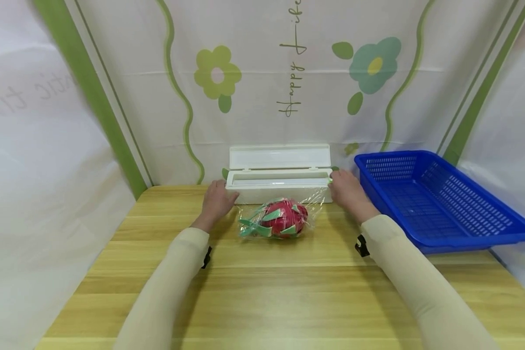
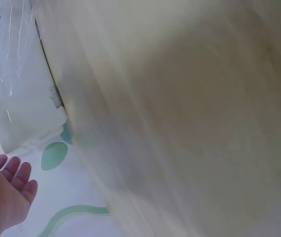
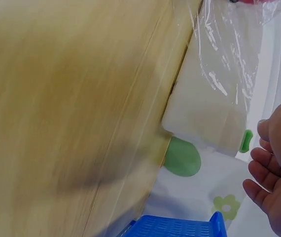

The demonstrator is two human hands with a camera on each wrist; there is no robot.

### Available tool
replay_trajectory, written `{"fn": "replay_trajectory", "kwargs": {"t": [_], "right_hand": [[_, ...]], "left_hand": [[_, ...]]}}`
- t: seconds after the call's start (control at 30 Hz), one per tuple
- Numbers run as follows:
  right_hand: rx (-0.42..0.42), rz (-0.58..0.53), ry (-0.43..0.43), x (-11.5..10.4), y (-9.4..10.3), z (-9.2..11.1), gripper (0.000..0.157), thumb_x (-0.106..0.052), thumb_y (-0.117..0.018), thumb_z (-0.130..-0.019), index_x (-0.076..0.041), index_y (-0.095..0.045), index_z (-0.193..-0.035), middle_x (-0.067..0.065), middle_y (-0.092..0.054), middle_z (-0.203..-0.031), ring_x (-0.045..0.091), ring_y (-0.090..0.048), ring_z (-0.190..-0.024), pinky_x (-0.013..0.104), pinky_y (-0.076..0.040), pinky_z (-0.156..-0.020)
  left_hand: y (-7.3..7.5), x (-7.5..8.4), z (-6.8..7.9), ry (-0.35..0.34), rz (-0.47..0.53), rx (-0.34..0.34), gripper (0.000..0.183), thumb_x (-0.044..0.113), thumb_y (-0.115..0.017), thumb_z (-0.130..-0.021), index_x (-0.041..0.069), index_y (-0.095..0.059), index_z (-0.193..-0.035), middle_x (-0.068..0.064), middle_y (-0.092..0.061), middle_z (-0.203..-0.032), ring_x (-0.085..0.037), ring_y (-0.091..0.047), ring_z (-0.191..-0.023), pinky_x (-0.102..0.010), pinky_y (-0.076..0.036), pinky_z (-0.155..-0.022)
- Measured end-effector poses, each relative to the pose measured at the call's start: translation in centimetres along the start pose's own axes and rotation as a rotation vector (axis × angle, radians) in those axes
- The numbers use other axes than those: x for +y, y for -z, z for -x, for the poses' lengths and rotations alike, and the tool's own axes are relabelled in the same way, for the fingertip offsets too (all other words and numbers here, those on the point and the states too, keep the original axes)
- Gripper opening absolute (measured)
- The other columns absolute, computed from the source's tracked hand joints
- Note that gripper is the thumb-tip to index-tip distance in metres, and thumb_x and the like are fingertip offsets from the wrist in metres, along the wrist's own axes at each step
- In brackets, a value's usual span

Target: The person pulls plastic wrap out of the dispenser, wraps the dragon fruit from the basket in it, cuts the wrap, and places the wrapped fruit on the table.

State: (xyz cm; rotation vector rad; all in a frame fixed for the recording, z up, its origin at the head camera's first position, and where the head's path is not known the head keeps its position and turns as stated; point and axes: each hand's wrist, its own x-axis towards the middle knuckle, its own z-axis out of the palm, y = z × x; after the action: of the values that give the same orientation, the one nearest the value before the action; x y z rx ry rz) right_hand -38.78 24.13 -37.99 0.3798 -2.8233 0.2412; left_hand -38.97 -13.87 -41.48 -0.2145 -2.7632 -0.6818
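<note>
A white plastic wrap dispenser (image 1: 284,195) stands against the back curtain, its lid (image 1: 280,158) raised and a roll visible inside. Clear film (image 3: 214,59) drapes over its front and around a red dragon fruit (image 1: 284,218) with green scales, lying on the table before it. My left hand (image 1: 217,200) grips the dispenser's left end, thumb on the front and fingers at the end. At the opposite end, my right hand (image 1: 349,190) has loosely curled fingers close beside the small green slide cutter (image 3: 246,140); nothing shows held in them.
A blue plastic basket (image 1: 485,239) stands on the right, close to my right forearm. The wooden table (image 1: 271,291) extends toward me. A printed curtain (image 1: 262,82) hangs behind, with white sheets at both sides.
</note>
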Motion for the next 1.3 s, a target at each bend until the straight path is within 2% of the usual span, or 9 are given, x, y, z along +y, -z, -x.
{"fn": "replay_trajectory", "kwargs": {"t": [0.23, 0.43, 0.53, 0.63, 0.8, 0.9, 1.3], "right_hand": [[0.100, -0.033, 0.108, -1.0, -0.1, 0.6, 0.023, -0.013, -0.057, -0.084, 0.003, -0.053, -0.099, 0.017, -0.053, -0.095, 0.035, -0.047, -0.091, 0.045, -0.039, -0.080], [0.168, -0.033, 0.195, -1.8, -0.6, 1.3, 0.023, -0.012, -0.061, -0.081, 0.004, -0.053, -0.097, 0.016, -0.054, -0.088, 0.033, -0.048, -0.083, 0.043, -0.041, -0.074], [0.193, -0.007, 0.218, -2.0, -0.8, 1.5, 0.022, -0.012, -0.061, -0.081, 0.003, -0.054, -0.096, 0.016, -0.054, -0.087, 0.033, -0.049, -0.082, 0.042, -0.042, -0.073], [0.213, 0.028, 0.223, -2.0, -1.2, 1.5, 0.021, -0.013, -0.059, -0.082, 0.003, -0.054, -0.095, 0.016, -0.054, -0.086, 0.033, -0.049, -0.081, 0.043, -0.042, -0.072], [0.273, 0.081, 0.238, -1.8, -1.8, 1.3, 0.021, -0.013, -0.061, -0.081, 0.004, -0.055, -0.092, 0.017, -0.054, -0.084, 0.033, -0.049, -0.076, 0.043, -0.042, -0.067], [0.293, 0.106, 0.246, -1.6, -2.3, 1.1, 0.021, -0.013, -0.062, -0.079, 0.004, -0.055, -0.090, 0.017, -0.054, -0.083, 0.033, -0.049, -0.074, 0.043, -0.042, -0.066], [0.362, 0.106, 0.260, -1.2, -3.1, 0.7, 0.011, -0.006, -0.061, -0.078, 0.002, -0.054, -0.080, 0.016, -0.053, -0.080, 0.032, -0.048, -0.069, 0.042, -0.043, -0.059]], "left_hand": [[0.5, -0.1, 0.4, -0.136, 0.064, 0.054, 0.053, 0.036, -0.057, -0.084, 0.000, -0.045, -0.122, -0.014, -0.043, -0.116, -0.027, -0.040, -0.107, -0.040, -0.036, -0.088], [0.4, 0.0, 0.8, -0.261, 0.126, 0.116, 0.037, 0.028, -0.057, -0.084, 0.002, -0.054, -0.110, -0.010, -0.051, -0.103, -0.023, -0.046, -0.096, -0.036, -0.040, -0.082], [0.1, 0.1, 0.8, -0.294, 0.167, 0.124, 0.029, 0.025, -0.057, -0.085, 0.003, -0.058, -0.104, -0.007, -0.054, -0.096, -0.020, -0.050, -0.090, -0.034, -0.043, -0.077], [-0.3, 0.2, 0.8, -0.277, 0.248, 0.098, 0.021, 0.023, -0.057, -0.085, 0.006, -0.060, -0.097, -0.004, -0.056, -0.090, -0.017, -0.052, -0.084, -0.032, -0.044, -0.073], [-0.2, 0.6, 1.0, -0.181, 0.409, 0.016, 0.012, 0.024, -0.057, -0.086, 0.013, -0.060, -0.090, 0.002, -0.057, -0.082, -0.014, -0.052, -0.074, -0.030, -0.045, -0.065], [0.0, 0.8, 1.2, -0.144, 0.463, -0.017, 0.012, 0.023, -0.057, -0.086, 0.013, -0.061, -0.091, 0.001, -0.058, -0.081, -0.015, -0.052, -0.071, -0.030, -0.045, -0.062], [-0.1, 1.1, 1.2, -0.174, 0.476, -0.054, 0.016, 0.019, -0.057, -0.086, 0.005, -0.063, -0.094, 0.000, -0.060, -0.082, -0.016, -0.052, -0.070, -0.030, -0.045, -0.062]]}}
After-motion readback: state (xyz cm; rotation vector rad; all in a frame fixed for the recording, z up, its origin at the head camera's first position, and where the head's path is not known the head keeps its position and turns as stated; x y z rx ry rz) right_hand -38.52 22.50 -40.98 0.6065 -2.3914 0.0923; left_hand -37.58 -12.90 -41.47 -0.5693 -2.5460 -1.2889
